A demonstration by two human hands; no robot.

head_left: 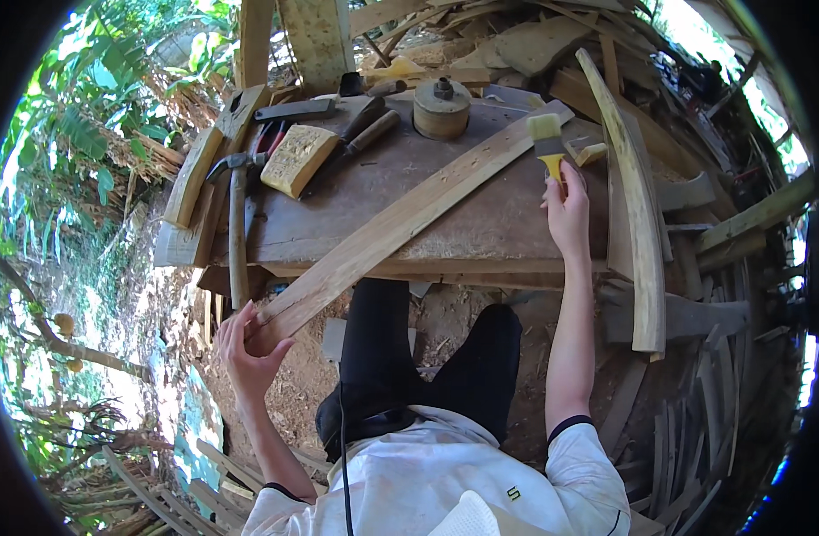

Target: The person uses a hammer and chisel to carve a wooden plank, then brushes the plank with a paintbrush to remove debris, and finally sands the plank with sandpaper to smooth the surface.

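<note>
A long wooden plank [401, 217] lies slantwise over the workbench [508, 214], its near end jutting past the front edge. My left hand [251, 355] grips that near end, thumb on one side and fingers on the other. Near the plank's far end, my right hand [566, 207] is closed round the yellow handle of a flat paintbrush [545, 132]. The brush's pale bristles point up and away from me, close to the plank; whether they touch it I cannot tell.
Left on the bench are a hammer [238, 223], a wood block [300, 159] and wooden-handled tools [374, 132]. A round wooden piece with a bolt [442, 109] stands at the back. A curved timber [642, 232] leans at right. Wood scraps [517, 45] are heaped behind.
</note>
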